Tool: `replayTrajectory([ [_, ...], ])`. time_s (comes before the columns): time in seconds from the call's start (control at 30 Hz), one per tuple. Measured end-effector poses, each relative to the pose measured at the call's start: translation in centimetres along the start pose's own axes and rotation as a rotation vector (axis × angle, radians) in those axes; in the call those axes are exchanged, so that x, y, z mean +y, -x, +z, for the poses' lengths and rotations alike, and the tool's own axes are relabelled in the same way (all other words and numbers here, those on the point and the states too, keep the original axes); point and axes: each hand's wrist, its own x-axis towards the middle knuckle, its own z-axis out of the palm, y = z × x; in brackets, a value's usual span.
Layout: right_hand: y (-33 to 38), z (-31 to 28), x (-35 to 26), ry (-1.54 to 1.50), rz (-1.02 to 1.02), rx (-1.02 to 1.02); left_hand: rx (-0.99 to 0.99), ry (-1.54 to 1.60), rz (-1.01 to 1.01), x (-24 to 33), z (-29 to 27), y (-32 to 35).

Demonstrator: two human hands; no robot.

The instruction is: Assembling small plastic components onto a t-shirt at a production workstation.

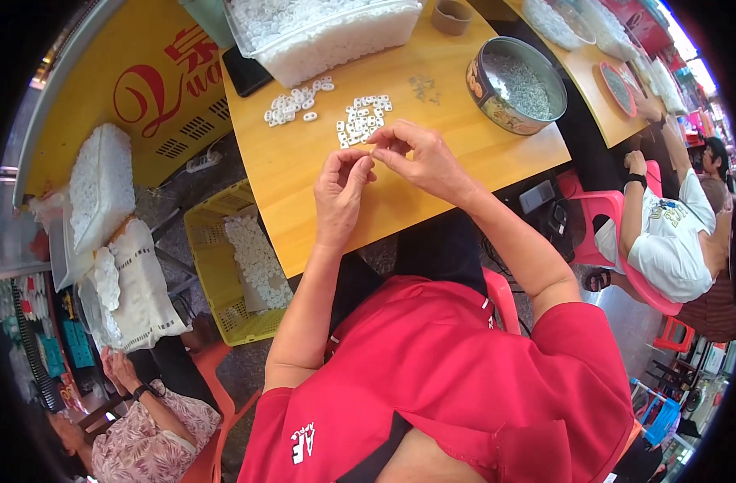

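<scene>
Over the wooden table, my left hand (pixel 343 191) and my right hand (pixel 422 161) meet fingertip to fingertip. Each has thumb and forefinger pinched together; whatever sits between them is too small to make out. Just beyond the fingers lies a group of small white plastic pieces (pixel 360 118) with dark holes. Farther left is a looser heap of white oval pieces (pixel 287 106). A few small metal parts (pixel 425 88) are scattered to the right of the group. A round tin (pixel 509 113) at the table's right side holds many small metal parts.
A clear bin (pixel 336 52) heaped with white pieces stands at the table's far edge, beside a dark phone-like slab (pixel 245 72) and a brown round container (pixel 451 16). A yellow crate (pixel 215 266) is on the floor at left. People sit on both sides, one on a pink chair (pixel 601 205).
</scene>
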Motion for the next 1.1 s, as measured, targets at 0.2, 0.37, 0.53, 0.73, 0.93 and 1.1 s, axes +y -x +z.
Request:
replayTrajectory([
  [0.2, 0.0, -0.2, 0.3, -0.103, 0.068, -0.052, 0.003, 0.055, -0.027, -0.1, 0.0, -0.2],
  [0.37, -0.4, -0.3, 0.2, -0.073, -0.037, -0.064, 0.001, 0.079, -0.044, 0.0, -0.1, -0.1],
  [0.53, -0.7, 0.6, 0.3, -0.132, -0.123, -0.039, -0.019, 0.105, -0.056, 0.1, -0.1, -0.1],
  [0.73, -0.7, 0.1, 0.3, -0.169, -0.036, -0.037, -0.038, 0.074, -0.095, 0.2, -0.2, 0.1],
  [0.93, -0.9, -3.8, 4.7, 0.459, -0.09, 0.317, -0.05, 0.049, -0.09, 0.5, 0.1, 0.2],
  [1.1, -1.1, -5.1, 6.3, 0.833, -0.105, 0.392, -0.045, 0.016, -0.106, 0.5, 0.3, 0.1],
])
